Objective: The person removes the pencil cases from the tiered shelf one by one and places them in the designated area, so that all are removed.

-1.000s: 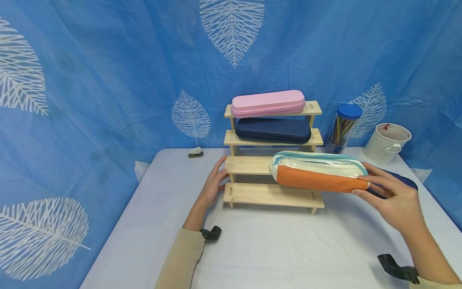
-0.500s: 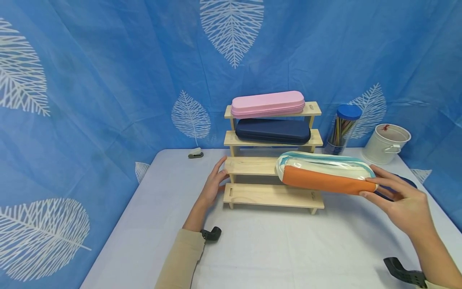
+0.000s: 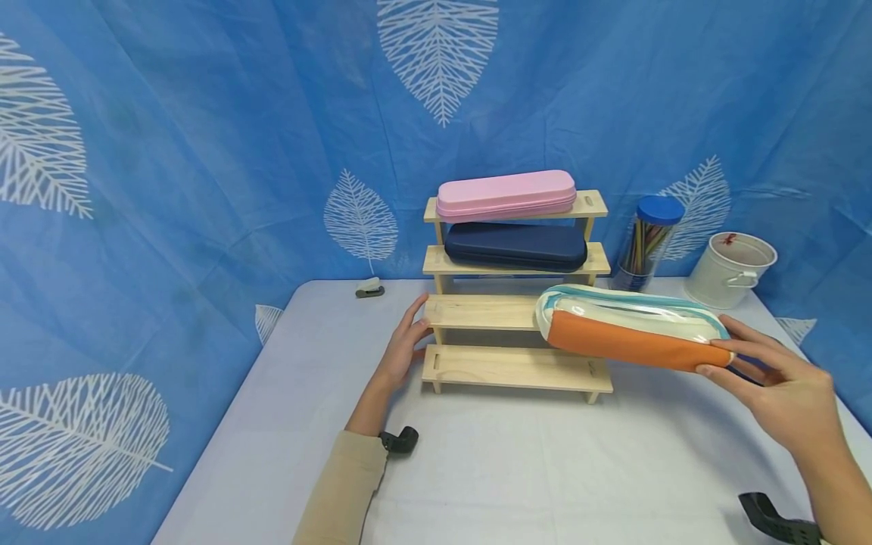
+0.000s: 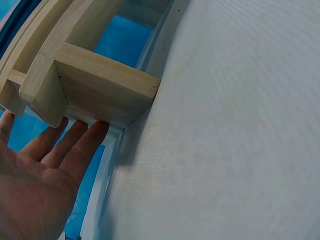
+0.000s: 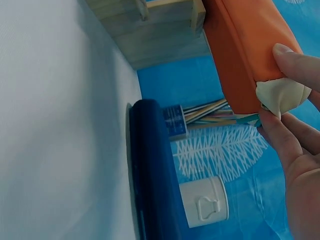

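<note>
My right hand (image 3: 790, 386) pinches the right end of an orange pencil case (image 3: 633, 344) with a clear top and teal zip. The thumb and fingers hold its cream end tab in the right wrist view. The case is in front of the right side of a four-tier wooden shelf (image 3: 511, 369), its right end jutting past the shelf. At the shelf's left edge my left hand (image 3: 400, 352) touches the wood with extended fingers (image 4: 82, 147). A pink case (image 3: 506, 194) lies on the top tier, and a navy case (image 3: 515, 246) on the tier below.
Another navy case (image 5: 150, 170) lies on the table, right of the shelf. Behind it stand a clear jar (image 3: 640, 246) of coloured pencils with a blue lid and a white bucket (image 3: 729, 269). A small stapler (image 3: 370, 288) is back left. A blue curtain hangs behind.
My right hand has moved right, taking the orange pencil case along, so more of the third tier shows. My left hand stays at the shelf's left edge.
</note>
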A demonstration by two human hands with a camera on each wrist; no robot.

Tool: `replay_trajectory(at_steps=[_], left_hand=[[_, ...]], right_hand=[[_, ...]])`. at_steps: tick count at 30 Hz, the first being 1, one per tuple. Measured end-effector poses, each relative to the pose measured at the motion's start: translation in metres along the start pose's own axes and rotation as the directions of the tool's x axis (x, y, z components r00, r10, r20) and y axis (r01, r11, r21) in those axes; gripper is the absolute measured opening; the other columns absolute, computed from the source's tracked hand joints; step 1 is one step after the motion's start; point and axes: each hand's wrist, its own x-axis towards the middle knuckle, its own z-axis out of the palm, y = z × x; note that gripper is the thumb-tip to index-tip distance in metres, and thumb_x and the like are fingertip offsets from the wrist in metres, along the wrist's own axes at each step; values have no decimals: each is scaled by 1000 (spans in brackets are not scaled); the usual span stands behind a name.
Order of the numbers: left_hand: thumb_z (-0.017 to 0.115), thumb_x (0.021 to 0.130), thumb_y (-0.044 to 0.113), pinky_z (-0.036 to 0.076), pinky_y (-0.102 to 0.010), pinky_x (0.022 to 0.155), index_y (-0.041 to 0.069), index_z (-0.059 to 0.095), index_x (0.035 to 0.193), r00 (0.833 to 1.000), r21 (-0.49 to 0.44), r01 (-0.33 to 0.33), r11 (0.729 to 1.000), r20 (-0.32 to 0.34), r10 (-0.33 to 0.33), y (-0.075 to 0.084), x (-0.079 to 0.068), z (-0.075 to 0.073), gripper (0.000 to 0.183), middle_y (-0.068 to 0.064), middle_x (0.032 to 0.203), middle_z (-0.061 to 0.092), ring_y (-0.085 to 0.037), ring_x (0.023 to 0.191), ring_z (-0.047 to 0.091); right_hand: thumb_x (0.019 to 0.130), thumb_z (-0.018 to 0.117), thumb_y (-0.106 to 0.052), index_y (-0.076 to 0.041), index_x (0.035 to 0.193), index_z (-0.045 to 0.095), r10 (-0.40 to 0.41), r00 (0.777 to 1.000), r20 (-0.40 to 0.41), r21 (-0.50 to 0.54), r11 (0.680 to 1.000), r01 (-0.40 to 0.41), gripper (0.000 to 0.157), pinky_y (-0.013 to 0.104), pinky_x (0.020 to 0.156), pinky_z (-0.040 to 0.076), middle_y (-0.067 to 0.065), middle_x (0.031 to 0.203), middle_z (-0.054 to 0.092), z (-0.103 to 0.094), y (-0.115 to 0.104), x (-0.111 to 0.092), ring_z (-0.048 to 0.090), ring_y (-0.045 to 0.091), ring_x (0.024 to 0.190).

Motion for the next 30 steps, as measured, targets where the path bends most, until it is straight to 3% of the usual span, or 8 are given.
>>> replay_trajectory(at_steps=[15,20,30], left_hand=[[37,105,33,36,-60,98,28,18,155,1000,0,-4,1000,-17,4,-3,2,0,54,-8,155,23,-33,134,36],[37,105,34,36,-59,99,25,15,156,1000,-1,0,1000,-3,0,-2,2,1,56,-9,155,22,-34,134,35],[38,104,35,36,-60,99,27,17,155,1000,8,4,1000,-9,-4,0,0,0,56,-9,155,22,-34,135,35]], right_hand=[[79,77,0,9,112,65,78,996,-42,-44,996,-79,36,3,79,37,-8,142,47,-19,8,-8,37,5,132],[79,74,6,12,111,65,50,996,-69,-33,998,-52,34,3,80,37,-4,142,48,-23,14,-13,37,7,133],[76,70,18,17,112,61,46,995,-91,0,999,-46,37,3,80,37,-4,143,46,-31,27,-17,39,7,131]])
